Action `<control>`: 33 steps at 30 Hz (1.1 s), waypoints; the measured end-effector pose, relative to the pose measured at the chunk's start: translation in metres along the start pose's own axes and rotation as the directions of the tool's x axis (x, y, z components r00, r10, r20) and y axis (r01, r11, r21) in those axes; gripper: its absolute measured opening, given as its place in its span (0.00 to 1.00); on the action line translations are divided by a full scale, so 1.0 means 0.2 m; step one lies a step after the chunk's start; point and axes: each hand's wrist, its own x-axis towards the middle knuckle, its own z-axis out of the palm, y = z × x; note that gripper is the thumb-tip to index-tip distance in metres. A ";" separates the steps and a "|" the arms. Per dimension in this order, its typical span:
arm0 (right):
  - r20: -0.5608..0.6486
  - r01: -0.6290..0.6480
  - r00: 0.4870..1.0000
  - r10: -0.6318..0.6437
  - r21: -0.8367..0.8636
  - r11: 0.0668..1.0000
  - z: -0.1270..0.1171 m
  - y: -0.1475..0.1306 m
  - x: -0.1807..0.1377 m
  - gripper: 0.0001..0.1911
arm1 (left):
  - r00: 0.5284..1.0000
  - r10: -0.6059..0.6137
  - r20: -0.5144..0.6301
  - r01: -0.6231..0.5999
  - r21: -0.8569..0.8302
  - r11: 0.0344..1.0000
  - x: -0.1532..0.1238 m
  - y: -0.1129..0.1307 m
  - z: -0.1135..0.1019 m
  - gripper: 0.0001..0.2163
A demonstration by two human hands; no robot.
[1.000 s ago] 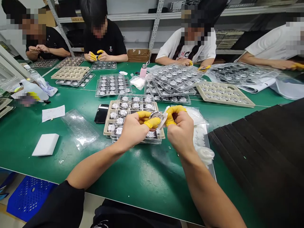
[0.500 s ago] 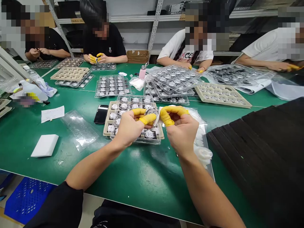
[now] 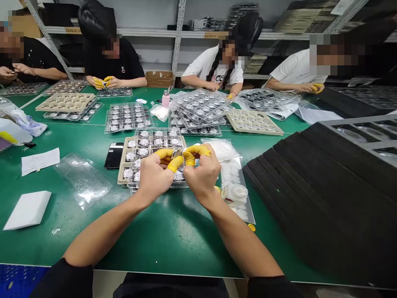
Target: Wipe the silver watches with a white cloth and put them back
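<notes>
**Round silver disc (image 3: 177,154) pinched between the left hand (image 3: 153,176) and right hand (image 3: 203,176).**
The disc is gripped by both hands' closed fingertips, covered by yellow rubber finger cots (image 3: 175,164), above a beige moulded pulp tray (image 3: 121,176) near the middle of a green tabletop (image 3: 62,244). A black smartphone (image 3: 113,155) is laid just beside the tray; stacked black foam sheets (image 3: 310,194) are placed toward the right edge.

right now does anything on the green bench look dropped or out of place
A small round yellow cap lies alone on the green workbench, just beyond the corner of the clear plastic bag of white pads, so it looks dropped.
</notes>
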 end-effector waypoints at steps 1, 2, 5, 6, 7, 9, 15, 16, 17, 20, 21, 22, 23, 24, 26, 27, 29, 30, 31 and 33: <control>0.005 0.003 1.000 -0.003 -0.016 1.000 0.00 0.00 0.00 0.12 | 1.000 -0.006 -0.001 0.006 0.000 1.000 0.00 0.00 0.00 0.16; 0.012 0.006 1.000 -0.005 -0.027 1.000 0.00 0.01 0.00 0.11 | 1.000 -0.020 -0.004 0.019 -0.004 1.000 0.00 0.00 0.01 0.16; 0.060 -0.013 0.998 0.015 -0.025 1.000 0.00 0.03 0.01 0.10 | 0.996 -0.082 -0.016 0.081 -0.057 0.995 0.00 0.02 0.02 0.17; 0.083 -0.029 0.996 0.030 -0.011 1.000 0.00 0.03 0.02 0.09 | 0.995 -0.103 -0.013 0.102 -0.083 0.991 0.00 0.03 0.02 0.17; 0.107 -0.048 0.993 0.047 0.009 0.999 -0.01 0.03 0.02 0.09 | 0.993 -0.121 -0.005 0.120 -0.107 0.987 0.00 0.03 0.02 0.17; 0.145 -0.090 0.986 0.080 0.061 0.994 -0.02 0.04 0.03 0.08 | 0.989 -0.148 0.021 0.149 -0.151 0.977 0.01 0.05 0.01 0.17; 0.295 -0.358 0.916 0.272 0.293 0.887 -0.02 0.08 0.04 0.07 | 0.975 -0.218 0.051 0.224 -0.227 0.948 0.02 0.07 0.00 0.16; 0.335 -0.423 0.890 0.310 0.350 0.836 -0.02 0.09 0.04 0.07 | 0.971 -0.236 0.043 0.240 -0.236 0.942 0.02 0.08 0.00 0.15; 0.375 -0.486 0.861 0.343 0.406 0.774 -0.02 0.09 0.05 0.07 | 0.966 -0.255 0.034 0.255 -0.245 0.935 0.02 0.08 0.00 0.14; 0.500 -0.647 0.761 0.413 0.531 0.548 -0.01 0.07 0.07 0.09 | 0.953 -0.301 0.018 0.295 -0.272 0.916 0.02 0.10 -0.01 0.11; 0.546 -0.692 0.721 0.426 0.547 0.472 -0.01 0.06 0.08 0.10 | 0.951 -0.309 0.024 0.303 -0.281 0.910 0.02 0.11 -0.01 0.10; 0.590 -0.732 0.681 0.433 0.548 0.405 -0.01 0.05 0.09 0.12 | 0.949 -0.312 0.038 0.309 -0.288 0.906 0.02 0.11 -0.01 0.09; 0.629 -0.764 0.645 0.434 0.541 0.352 -0.01 0.04 0.09 0.13 | 0.949 -0.310 0.056 0.312 -0.290 0.905 0.02 0.12 -0.01 0.08; 0.656 -0.786 0.618 0.432 0.533 0.314 -0.02 0.04 0.10 0.14 | 0.950 -0.302 0.074 0.310 -0.286 0.907 0.03 0.11 -0.02 0.07; 0.670 -0.799 0.599 0.438 0.533 0.279 -0.02 0.04 0.11 0.14 | 0.960 -0.270 0.081 0.281 -0.241 0.929 0.08 0.08 -0.06 0.06; 0.660 -0.794 0.605 0.447 0.542 0.274 -0.02 0.06 0.12 0.14 | 0.968 -0.242 0.064 0.250 -0.189 0.950 0.12 0.05 -0.09 0.08; 0.623 -0.774 0.627 0.468 0.569 0.277 -0.03 0.10 0.13 0.14 | 0.986 -0.167 -0.001 0.167 -0.012 0.986 0.22 -0.03 -0.16 0.16; 0.606 -0.763 0.637 0.476 0.581 0.283 -0.04 0.12 0.14 0.14 | 0.992 -0.128 -0.011 0.128 0.117 0.985 0.28 -0.07 -0.21 0.19; 0.590 -0.754 0.647 0.483 0.590 0.289 -0.05 0.14 0.15 0.15 | 0.990 -0.141 0.003 0.137 0.226 0.964 0.33 -0.12 -0.25 0.18; 0.565 -0.743 0.654 0.502 0.604 0.288 -0.06 0.16 0.18 0.16 | 0.972 -0.229 0.059 0.189 0.388 0.902 0.41 -0.20 -0.32 0.12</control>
